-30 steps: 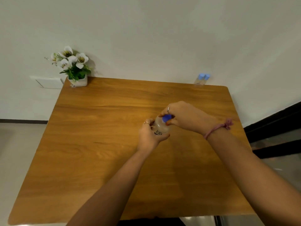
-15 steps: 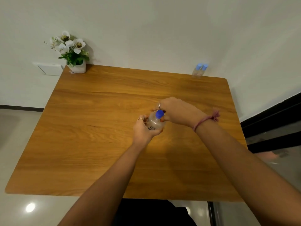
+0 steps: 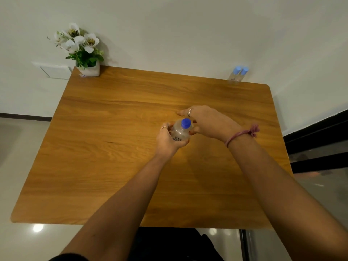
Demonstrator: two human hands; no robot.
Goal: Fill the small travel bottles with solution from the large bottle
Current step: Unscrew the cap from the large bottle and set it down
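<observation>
The large clear bottle (image 3: 181, 131) with a blue cap (image 3: 186, 123) stands at the middle of the wooden table (image 3: 113, 140). My left hand (image 3: 168, 141) is wrapped around the bottle's body from the near side. Just right of the cap, my right hand (image 3: 206, 122) hovers with its fingers spread, off the cap and holding nothing. Two small clear travel bottles (image 3: 237, 74) with light blue caps stand side by side at the table's far right edge, against the wall.
A white pot of artificial white flowers (image 3: 82, 51) stands on the table's far left corner. A white wall runs behind the table. Dark window frames (image 3: 316, 140) lie to the right.
My right hand has let go of the blue cap and opened beside it. The bottle stays in my left hand. The camera has tilted, so the table sits lower in view.
</observation>
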